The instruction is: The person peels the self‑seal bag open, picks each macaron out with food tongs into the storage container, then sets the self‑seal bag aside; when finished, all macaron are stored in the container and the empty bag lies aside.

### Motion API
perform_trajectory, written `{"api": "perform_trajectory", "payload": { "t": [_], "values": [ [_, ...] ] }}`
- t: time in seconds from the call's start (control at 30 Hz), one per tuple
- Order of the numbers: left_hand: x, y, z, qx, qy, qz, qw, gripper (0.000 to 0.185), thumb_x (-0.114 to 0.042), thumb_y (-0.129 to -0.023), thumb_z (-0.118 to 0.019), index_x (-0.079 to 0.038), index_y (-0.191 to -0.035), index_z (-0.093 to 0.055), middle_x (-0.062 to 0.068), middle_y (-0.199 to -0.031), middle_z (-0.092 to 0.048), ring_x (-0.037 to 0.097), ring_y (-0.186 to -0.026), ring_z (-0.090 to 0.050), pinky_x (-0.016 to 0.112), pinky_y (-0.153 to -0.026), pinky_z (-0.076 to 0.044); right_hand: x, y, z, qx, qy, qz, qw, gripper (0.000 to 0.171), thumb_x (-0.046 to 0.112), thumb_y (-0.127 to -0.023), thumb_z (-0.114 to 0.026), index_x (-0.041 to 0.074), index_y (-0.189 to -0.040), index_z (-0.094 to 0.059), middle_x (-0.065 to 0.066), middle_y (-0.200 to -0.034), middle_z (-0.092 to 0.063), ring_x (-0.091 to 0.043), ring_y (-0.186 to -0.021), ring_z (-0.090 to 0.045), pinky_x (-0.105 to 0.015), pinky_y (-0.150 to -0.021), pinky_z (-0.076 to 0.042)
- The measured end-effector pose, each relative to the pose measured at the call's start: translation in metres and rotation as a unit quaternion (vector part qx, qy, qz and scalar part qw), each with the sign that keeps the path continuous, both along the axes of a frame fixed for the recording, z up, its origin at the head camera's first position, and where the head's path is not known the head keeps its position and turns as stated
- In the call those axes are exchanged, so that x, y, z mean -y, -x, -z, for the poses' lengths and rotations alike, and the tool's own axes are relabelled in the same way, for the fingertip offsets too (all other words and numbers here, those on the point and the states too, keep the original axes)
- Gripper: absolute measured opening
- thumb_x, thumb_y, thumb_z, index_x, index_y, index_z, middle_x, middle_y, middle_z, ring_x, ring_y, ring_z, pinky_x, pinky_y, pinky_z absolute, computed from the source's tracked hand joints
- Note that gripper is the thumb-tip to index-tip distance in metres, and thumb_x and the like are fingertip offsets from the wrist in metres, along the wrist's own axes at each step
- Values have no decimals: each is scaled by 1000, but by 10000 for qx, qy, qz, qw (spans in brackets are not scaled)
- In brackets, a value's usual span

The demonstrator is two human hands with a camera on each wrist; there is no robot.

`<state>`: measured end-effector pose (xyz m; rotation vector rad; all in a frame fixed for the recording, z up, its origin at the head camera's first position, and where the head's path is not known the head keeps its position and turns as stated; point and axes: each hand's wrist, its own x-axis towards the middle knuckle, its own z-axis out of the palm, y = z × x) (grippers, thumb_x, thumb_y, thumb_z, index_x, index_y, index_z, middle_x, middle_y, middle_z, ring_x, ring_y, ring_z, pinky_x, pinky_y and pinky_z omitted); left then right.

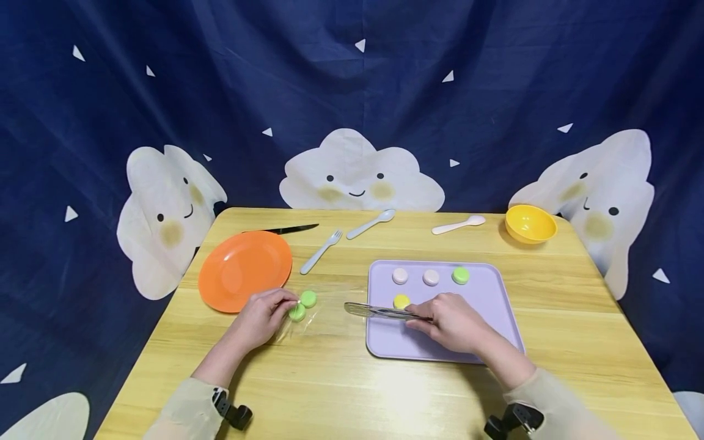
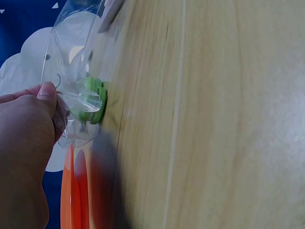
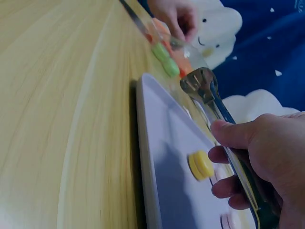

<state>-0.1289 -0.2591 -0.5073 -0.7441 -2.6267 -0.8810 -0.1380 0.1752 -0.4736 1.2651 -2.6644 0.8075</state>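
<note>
My left hand (image 1: 287, 304) pinches the edge of a clear plastic bag (image 2: 76, 76) lying on the wooden table; two green macarons (image 1: 303, 305) sit inside it. In the left wrist view the thumb presses the film beside those green macarons (image 2: 93, 102). My right hand (image 1: 423, 318) grips metal tongs (image 1: 379, 311) over the lavender tray (image 1: 495, 305), their tips pointing left past the tray's edge and holding nothing. A yellow macaron (image 3: 201, 164) lies on the tray just beside the tongs (image 3: 205, 88). Two pink macarons (image 1: 415, 277) and a green one (image 1: 461, 275) sit along the tray's far side.
An orange plate (image 1: 244, 269) lies left of the bag. Behind it are a black-handled knife (image 1: 286, 230), a pale blue fork (image 1: 321, 252), a pale blue spoon (image 1: 371, 223) and a pink spoon (image 1: 458, 225). A yellow bowl (image 1: 530, 223) stands at the far right.
</note>
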Motion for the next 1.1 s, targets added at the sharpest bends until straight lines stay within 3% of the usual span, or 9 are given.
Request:
{"api": "perform_trajectory", "payload": {
  "t": [0.23,0.53,0.8,0.93,1.1],
  "values": [
    [-2,0,-2,-35,-71,105,9999,13,-1,-94,-80,-10,-102,-78,-6,-102,-75,13,-95,-73,38,-83,-64,33,6,0,-116,-394,-102,9991,8,27,-97,-81,21,-96,-76,18,-75,-65,0,-60,-52,-34,-54,-51],
    [-5,0,0,-216,-133,200,9995,13,0,-93,-80,-10,-101,-78,-6,-101,-75,14,-94,-73,38,-83,-63,60,11,8,-273,-392,101,9988,24,30,-98,-79,13,-114,-78,8,-89,-75,-11,-71,-67,-42,-60,-56],
    [-8,1,0,-182,-169,210,9995,14,1,-94,-79,-11,-102,-78,-6,-101,-75,13,-94,-73,37,-81,-64,77,11,14,-210,-512,367,9978,19,34,-98,-78,16,-101,-71,9,-76,-65,-14,-65,-62,-40,-53,-51],
    [-9,2,-1,-134,-184,203,9995,13,0,-95,-78,-11,-102,-78,-6,-102,-75,13,-95,-73,37,-81,-64,84,10,15,-116,-608,471,9970,21,36,-99,-77,20,-93,-65,11,-72,-60,-14,-63,-60,-41,-54,-51],
    [-9,3,0,-67,-167,178,9997,13,-1,-96,-78,-12,-102,-78,-7,-102,-75,13,-95,-73,37,-81,-63,91,9,17,-20,-706,562,9959,22,36,-99,-76,19,-93,-64,8,-72,-63,-17,-67,-64,-43,-57,-53]
  ]
}}
